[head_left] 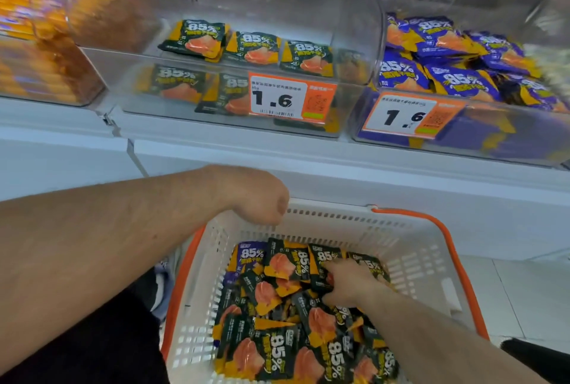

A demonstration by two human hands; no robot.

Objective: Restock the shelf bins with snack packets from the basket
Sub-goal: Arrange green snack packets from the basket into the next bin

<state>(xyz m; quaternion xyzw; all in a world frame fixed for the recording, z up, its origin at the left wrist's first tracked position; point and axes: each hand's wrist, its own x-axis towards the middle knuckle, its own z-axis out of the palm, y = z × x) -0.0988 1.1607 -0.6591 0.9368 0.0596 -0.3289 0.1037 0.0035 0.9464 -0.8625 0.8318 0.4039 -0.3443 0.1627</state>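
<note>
Both hands point(345, 280) — R in basket point(308, 218)

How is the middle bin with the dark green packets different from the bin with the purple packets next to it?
The middle bin holds dark green packets; the right bin holds purple packets. The middle bin is nearly empty, with only a few packets lying flat, while the right bin is heaped high. Both are clear plastic, carry an orange price tag reading 1.6, and their packets say 85%.
</note>
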